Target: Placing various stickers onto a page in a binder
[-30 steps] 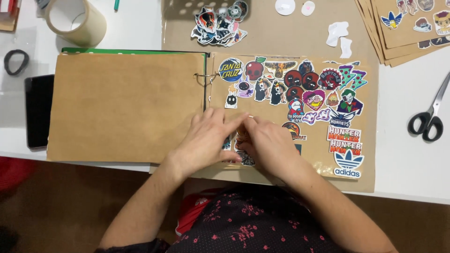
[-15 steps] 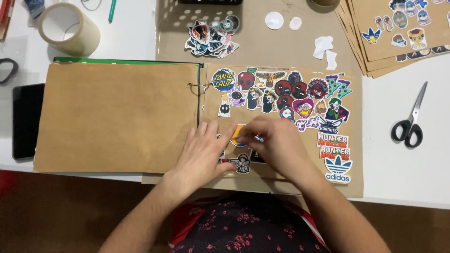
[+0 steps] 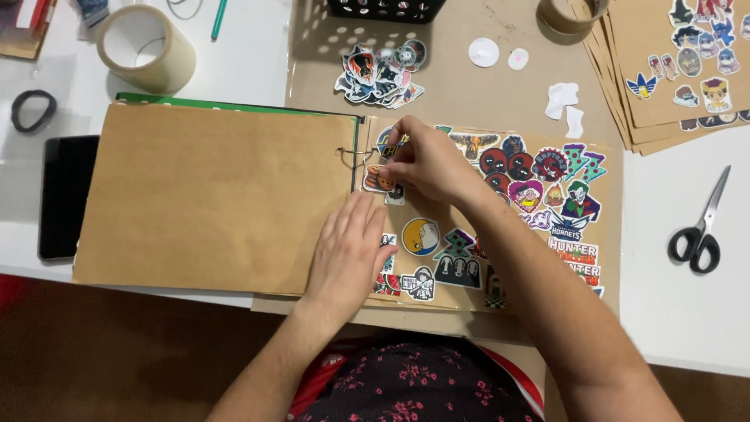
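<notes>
An open kraft-paper scrapbook [image 3: 211, 195] lies before me, its right page [image 3: 601, 234] crowded with colourful stickers. My left hand [image 3: 348, 254] rests flat, fingers together, on the page near the binding rings. My right hand [image 3: 426, 160] reaches to the page's upper left and presses an orange sticker [image 3: 377, 180] down with its fingertips. A round yellow-and-blue sticker [image 3: 421, 236] sits between the two hands.
A loose sticker pile [image 3: 380, 76] lies above the book beside a black basket [image 3: 387, 9]. A tape roll [image 3: 146, 47] stands at upper left, a dark phone [image 3: 66, 195] at left, scissors [image 3: 699, 227] at right, and sticker sheets [image 3: 687, 62] at upper right.
My right hand has moved from the lower middle of the page up to its top left with the orange sticker. My left hand has flattened on the page.
</notes>
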